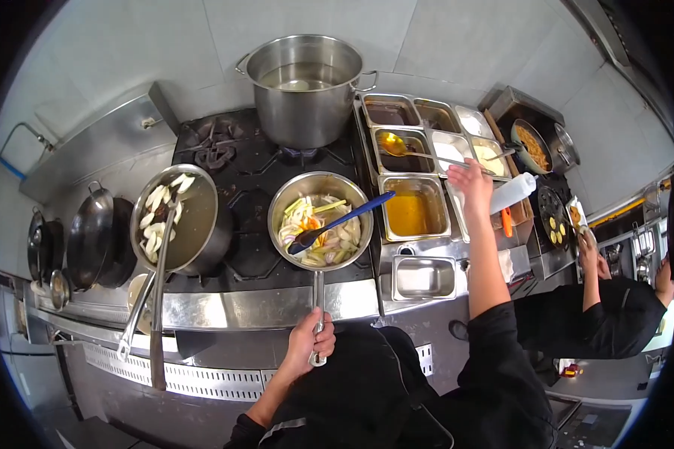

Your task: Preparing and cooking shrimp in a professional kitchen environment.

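Observation:
My left hand is wrapped around the steel handle of a saucepan on the stove. Sliced onion, pale green stalks and a patch of orange lie in the pan. A blue spatula leans in it, its handle end over the right rim. In my right hand is the thin handle of a metal spoon, whose bowl carries glossy orange-yellow liquid. That bowl hangs above a steel insert of dark liquid. Nearer me sits an insert of orange-yellow sauce.
Behind, a large stockpot holds clear liquid. On the left stands a pot with pale slices and a long-handled ladle; woks lean beyond. A white squeeze bottle is beside my right wrist. At right another person works near a griddle pan.

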Tool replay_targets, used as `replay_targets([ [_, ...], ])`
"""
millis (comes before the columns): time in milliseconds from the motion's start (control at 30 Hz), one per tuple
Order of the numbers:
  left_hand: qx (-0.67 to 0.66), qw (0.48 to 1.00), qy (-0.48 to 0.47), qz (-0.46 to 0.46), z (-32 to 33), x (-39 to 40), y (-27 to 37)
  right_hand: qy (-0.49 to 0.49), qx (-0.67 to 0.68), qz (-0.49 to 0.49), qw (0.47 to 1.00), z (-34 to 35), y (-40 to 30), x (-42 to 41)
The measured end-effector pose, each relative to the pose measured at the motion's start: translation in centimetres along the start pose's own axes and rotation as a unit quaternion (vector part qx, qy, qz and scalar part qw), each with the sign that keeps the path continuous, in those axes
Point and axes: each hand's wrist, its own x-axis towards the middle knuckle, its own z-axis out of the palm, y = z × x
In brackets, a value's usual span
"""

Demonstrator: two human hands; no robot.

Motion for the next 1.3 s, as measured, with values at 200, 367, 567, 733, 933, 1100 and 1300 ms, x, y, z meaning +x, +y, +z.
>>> replay_targets([
  [200,0.004,1.000,-0.003,-0.002,-0.1,-0.4,0.3,-0.035,-0.068,0.096,0.993,-2.7,1.7,2.3],
  [367,0.006,1.000,-0.026,-0.008,-0.6,-0.8,0.2,-0.176,-0.318,0.185,0.913,0.1,-0.5,-2.8],
  [567,0.006,0.999,-0.027,-0.019,-0.6,-1.1,0.2,-0.300,-0.465,-0.136,0.822,7.7,2.9,-6.6],
  [733,0.002,1.000,-0.024,-0.009,-0.8,-0.8,0.2,-0.483,-0.603,-0.266,0.576,12.6,-2.7,-12.5],
  [933,0.005,1.000,0.003,0.010,0.3,-1.3,0.3,-0.536,-0.680,-0.295,0.406,13.5,-7.5,-14.4],
  [1100,-0.012,1.000,-0.008,0.019,0.3,-0.2,0.3,-0.425,-0.705,-0.331,0.461,14.1,-3.2,-12.3],
  [1300,-0.001,1.000,0.003,0.008,-0.2,-0.3,0.5,-0.421,-0.665,-0.281,0.549,16.1,-4.2,-11.5],
])
